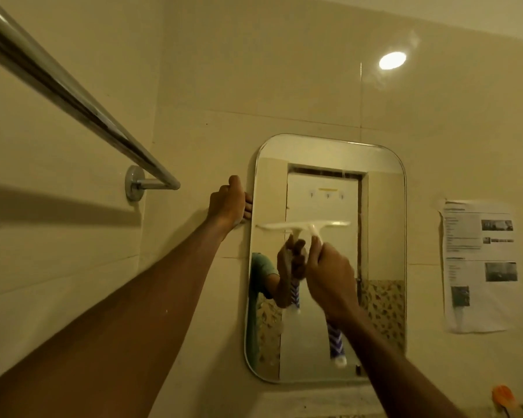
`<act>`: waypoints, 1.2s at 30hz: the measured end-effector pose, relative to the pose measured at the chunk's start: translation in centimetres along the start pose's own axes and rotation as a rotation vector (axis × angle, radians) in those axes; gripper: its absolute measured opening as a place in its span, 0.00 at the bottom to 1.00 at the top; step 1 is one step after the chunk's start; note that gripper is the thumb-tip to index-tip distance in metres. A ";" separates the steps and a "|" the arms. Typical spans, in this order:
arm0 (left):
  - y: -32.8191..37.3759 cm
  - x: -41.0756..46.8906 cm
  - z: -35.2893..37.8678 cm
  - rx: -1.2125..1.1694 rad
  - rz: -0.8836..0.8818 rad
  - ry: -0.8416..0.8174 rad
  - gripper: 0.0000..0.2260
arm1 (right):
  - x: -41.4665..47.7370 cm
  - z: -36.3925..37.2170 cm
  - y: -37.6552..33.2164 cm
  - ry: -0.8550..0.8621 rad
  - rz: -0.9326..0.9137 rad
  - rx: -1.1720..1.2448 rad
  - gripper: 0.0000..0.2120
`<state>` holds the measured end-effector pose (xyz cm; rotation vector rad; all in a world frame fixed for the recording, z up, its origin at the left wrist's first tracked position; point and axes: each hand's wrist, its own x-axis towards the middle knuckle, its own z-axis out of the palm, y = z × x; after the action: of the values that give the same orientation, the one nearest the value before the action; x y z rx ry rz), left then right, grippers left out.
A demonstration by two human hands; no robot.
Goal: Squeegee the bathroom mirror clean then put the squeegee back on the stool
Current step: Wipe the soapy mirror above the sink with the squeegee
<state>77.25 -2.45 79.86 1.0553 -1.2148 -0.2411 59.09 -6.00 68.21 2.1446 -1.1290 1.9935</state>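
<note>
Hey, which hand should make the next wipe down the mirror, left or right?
Right. The right hand grips the squeegee by its handle, blade against the mirror. The left hand holds the mirror's left edge, probably steadying it, and is best left there.

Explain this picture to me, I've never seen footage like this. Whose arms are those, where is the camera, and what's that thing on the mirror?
There is no machine here. These are a person's two bare arms, filmed by one wide-angle camera worn on their head, so you see roughly what they see. They face a tiled bathroom wall with a rounded mirror. The left hand holds the mirror's left edge. The right hand grips a white squeegee, whose blade lies level against the glass in its upper half. The second hand and squeegee inside the glass are only reflections. A chrome towel rail runs in from the upper left, and a printed sheet is stuck to the wall on the right.
</note>
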 end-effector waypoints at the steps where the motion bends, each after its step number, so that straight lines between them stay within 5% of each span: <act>1: 0.1 0.0 -0.1 0.007 -0.001 -0.004 0.26 | 2.1 -0.5 -0.8 0.015 -0.009 0.001 0.23; 12: -0.6 0.9 -1.1 -0.058 -0.036 -0.097 0.33 | 14.9 -1.1 -6.5 0.150 -0.094 -0.079 0.23; 25: -1.3 1.5 -0.9 -0.078 -0.025 -0.135 0.30 | 0.3 0.7 0.3 -0.005 -0.059 -0.053 0.19; 31: -1.6 0.9 0.0 0.179 0.132 -0.013 0.18 | -7.5 1.2 2.2 -0.098 0.018 -0.082 0.19; 36: -1.9 -0.2 0.4 0.442 0.232 0.045 0.19 | -4.6 -0.1 -0.6 -0.063 -0.005 0.045 0.18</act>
<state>77.55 -3.52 78.22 1.2752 -1.3700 0.2418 59.58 -3.21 64.51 2.2452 -1.0953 1.9814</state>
